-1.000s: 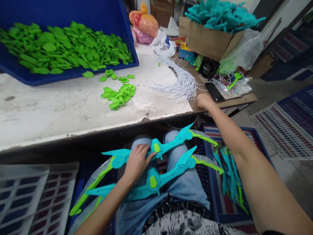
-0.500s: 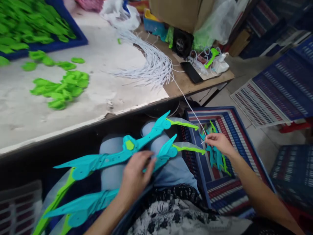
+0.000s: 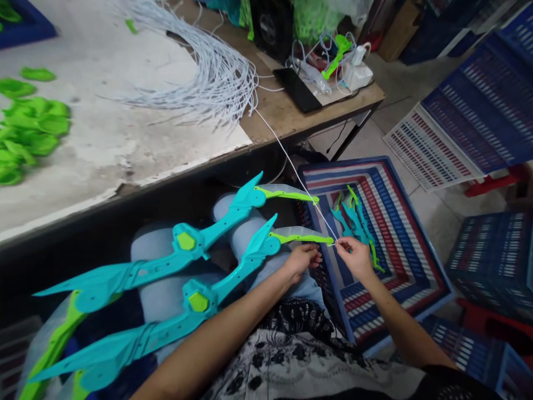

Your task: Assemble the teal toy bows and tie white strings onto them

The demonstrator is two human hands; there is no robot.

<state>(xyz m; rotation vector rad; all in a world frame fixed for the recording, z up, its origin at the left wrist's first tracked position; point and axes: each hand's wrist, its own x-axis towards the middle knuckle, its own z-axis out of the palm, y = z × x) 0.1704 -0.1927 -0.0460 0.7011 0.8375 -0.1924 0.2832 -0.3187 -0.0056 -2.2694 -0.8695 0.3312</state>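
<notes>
Two turquoise toy bows with lime-green end limbs lie across my lap, the far bow (image 3: 187,243) beyond the near bow (image 3: 200,303). My right hand (image 3: 355,256) pinches the end of a white cord (image 3: 287,154), right at the green tip (image 3: 330,240) of the near bow. From there the cord runs taut past the far bow's tip, up to a bundle of white cords (image 3: 225,78) on the table. My left hand (image 3: 305,261) is just below the near bow's green limb, fingers loosely bent and apart, with nothing visible in them.
A striped basket (image 3: 433,272) stands at my right, with several turquoise and green bows (image 3: 353,216) inside. On the table (image 3: 137,150) are green pieces (image 3: 37,128), a dark phone (image 3: 297,89) and a white plug adapter (image 3: 358,72). More blue crates (image 3: 478,105) stand at right.
My left hand has moved right, from the near bow's grip to beside its green tip. My right hand has brought the cord end to that tip. The view has shifted right.
</notes>
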